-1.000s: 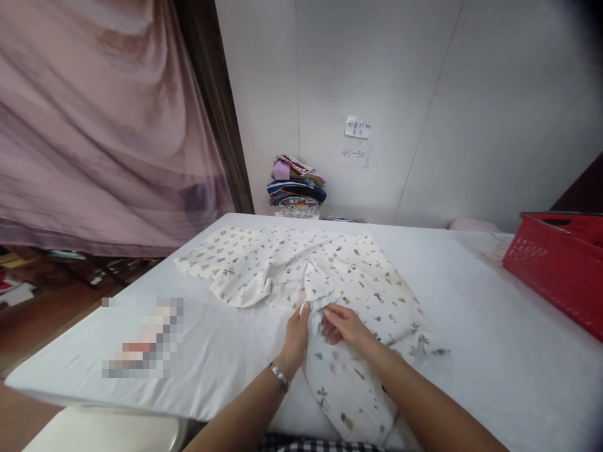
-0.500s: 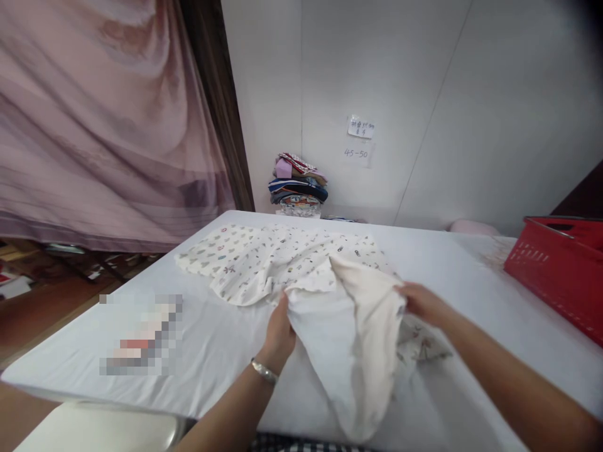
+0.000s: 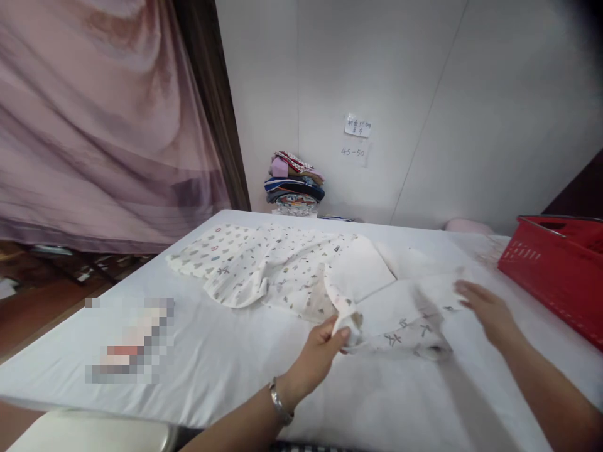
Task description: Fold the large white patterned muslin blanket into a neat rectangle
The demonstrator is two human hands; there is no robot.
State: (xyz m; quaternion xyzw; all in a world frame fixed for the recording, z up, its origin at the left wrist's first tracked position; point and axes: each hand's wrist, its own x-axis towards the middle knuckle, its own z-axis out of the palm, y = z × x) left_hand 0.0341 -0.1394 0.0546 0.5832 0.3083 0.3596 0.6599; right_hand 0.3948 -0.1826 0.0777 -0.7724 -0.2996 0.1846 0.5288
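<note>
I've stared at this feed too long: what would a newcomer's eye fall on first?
Probably the red basket at the picture's right edge, the boldest colour here. Next, the white printed cloth spread across the middle of the table, pinched by the left hand. The pink curtain fills the upper left.

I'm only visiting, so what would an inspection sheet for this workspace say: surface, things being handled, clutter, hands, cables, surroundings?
Surface: white-covered table, lightly wrinkled.
Job's things: white printed cloth, partly spread, its right part turned over.
Clutter: red basket at right; pixelated item at left, unidentifiable.
Hands: left hand pinches the cloth's near edge; right hand is at its right end, contact unclear.
Cables: nothing seen.
Surroundings: fabric stack near the wall; pink curtain at left.
</note>
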